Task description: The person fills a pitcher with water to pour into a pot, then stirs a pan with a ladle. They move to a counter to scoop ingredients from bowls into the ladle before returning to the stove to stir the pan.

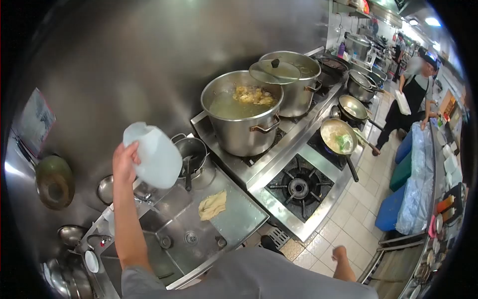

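My left hand (125, 167) is closed around the grip of a translucent white plastic jug (158, 159), raised over the back of the steel sink (144, 244) and tilted. Right beside the jug stands a steel pot (199, 149) with a dark-handled utensil in it. A crumpled yellowish cloth (213, 205) lies on the wet drainboard (234, 219). Low on my right side, my right hand (339, 253) hangs above the tiled floor, away from the stove; its fingers are mostly hidden.
A large stockpot (239, 134) of cloudy liquid with browned pieces stands behind the burner (298, 188). Another stockpot (298, 102) carries a tilted glass lid (274, 72). One frying pan (336, 134) holds food with greens. A person (418, 94) stands in the aisle by blue bins (391, 209).
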`<control>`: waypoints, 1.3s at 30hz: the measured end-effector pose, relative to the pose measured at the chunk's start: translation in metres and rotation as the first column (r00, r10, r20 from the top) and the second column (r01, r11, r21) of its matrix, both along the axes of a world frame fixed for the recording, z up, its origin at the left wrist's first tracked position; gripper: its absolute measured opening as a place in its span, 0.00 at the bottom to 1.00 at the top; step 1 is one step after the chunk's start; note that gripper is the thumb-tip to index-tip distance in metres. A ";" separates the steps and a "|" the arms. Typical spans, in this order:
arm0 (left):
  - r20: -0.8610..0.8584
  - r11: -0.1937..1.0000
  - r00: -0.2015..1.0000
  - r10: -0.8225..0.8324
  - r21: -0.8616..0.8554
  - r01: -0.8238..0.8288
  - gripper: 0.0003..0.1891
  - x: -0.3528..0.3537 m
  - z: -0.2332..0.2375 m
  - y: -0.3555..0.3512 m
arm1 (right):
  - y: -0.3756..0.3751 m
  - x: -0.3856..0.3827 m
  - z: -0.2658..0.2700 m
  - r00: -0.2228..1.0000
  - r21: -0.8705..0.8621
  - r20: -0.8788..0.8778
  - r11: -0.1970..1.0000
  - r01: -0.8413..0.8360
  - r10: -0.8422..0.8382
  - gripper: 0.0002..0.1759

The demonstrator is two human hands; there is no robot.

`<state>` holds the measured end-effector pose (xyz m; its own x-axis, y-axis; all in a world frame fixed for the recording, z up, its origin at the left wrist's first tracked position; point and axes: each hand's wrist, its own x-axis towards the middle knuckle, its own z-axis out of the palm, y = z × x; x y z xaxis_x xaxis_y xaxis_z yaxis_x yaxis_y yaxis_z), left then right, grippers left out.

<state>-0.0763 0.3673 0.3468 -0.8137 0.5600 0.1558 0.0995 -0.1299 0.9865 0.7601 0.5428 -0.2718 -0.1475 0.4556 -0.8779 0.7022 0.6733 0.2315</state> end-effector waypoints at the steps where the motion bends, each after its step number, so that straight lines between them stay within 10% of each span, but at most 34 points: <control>1: -0.060 0.998 0.997 -0.052 -0.039 0.050 0.06 0.009 0.013 0.030 | -0.009 0.027 0.026 0.985 -0.038 -0.128 0.993 0.112 -0.116 0.13; 2: -0.118 0.990 0.988 -0.102 -0.108 0.090 0.07 0.015 0.026 0.057 | -0.024 0.046 0.010 0.495 -0.007 -0.351 0.531 0.848 -0.795 0.13; 3: -0.172 0.976 0.973 -0.155 -0.181 0.123 0.08 0.018 0.037 0.084 | -0.039 0.065 -0.011 -0.362 -0.166 -0.483 -0.323 0.932 -0.797 0.13; 9: -0.541 0.749 0.768 -0.343 -0.651 -0.124 0.20 0.034 0.075 0.224 | -0.019 0.079 -0.024 -0.427 -0.274 -0.186 -0.371 0.887 -0.885 0.11; 11: -0.547 0.624 0.704 -0.453 -0.759 -0.188 0.21 0.046 0.083 0.262 | -0.008 0.073 -0.047 0.194 -0.406 -0.244 0.281 0.869 -0.950 0.09; 12: -0.524 0.485 0.640 -0.561 -0.835 -0.259 0.22 0.052 0.085 0.279 | -0.008 0.051 -0.026 -0.215 -0.486 -0.374 -0.007 0.874 -0.902 0.13; 16: -0.478 0.274 0.553 -0.683 -0.869 -0.413 0.22 0.066 0.086 0.326 | 0.008 0.013 0.033 -0.327 -0.535 -0.385 -0.080 0.841 -0.863 0.09; 21: -0.251 -0.060 0.338 -0.907 -0.717 -0.694 0.18 0.022 0.058 0.368 | -0.011 0.053 -0.017 -0.381 -0.477 -0.319 -0.201 0.856 -0.868 0.09; 31: -0.492 -0.062 0.447 -0.747 -0.619 -0.783 0.16 0.090 0.086 0.372 | -0.018 0.065 -0.024 -0.317 -0.419 -0.201 -0.212 0.883 -0.927 0.10; 39: -0.725 0.248 0.191 -0.662 -0.452 -0.857 0.11 0.082 0.089 0.359 | -0.001 0.022 -0.024 -0.344 -0.532 -0.297 -0.145 0.834 -0.891 0.10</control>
